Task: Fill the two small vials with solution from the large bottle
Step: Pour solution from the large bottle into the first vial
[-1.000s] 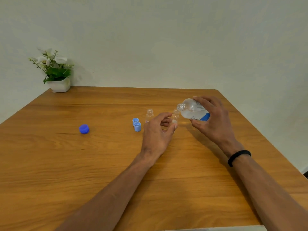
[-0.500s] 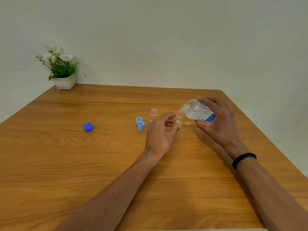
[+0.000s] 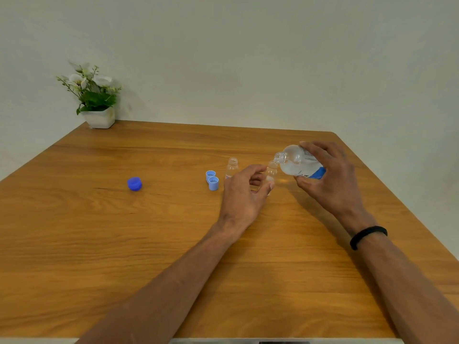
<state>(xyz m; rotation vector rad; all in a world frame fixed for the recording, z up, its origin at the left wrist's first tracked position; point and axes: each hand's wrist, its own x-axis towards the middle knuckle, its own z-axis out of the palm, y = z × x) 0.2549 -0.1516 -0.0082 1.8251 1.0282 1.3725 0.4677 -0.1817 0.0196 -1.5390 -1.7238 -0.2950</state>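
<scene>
The right hand (image 3: 330,180) grasps the large bottle (image 3: 299,163), tipped mouth-down to the left over a small vial (image 3: 271,171), which the left hand (image 3: 244,194) steadies on the bench (image 3: 99,244) (against tipping, likely). The second vial (image 3: 232,167) waits uncapped, just left.

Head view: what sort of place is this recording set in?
Probably a room in a home or office, not a fitted lab: a bare wooden table against a plain wall, with a potted plant in the corner. Only a bottle, vials and caps lie out.
</scene>
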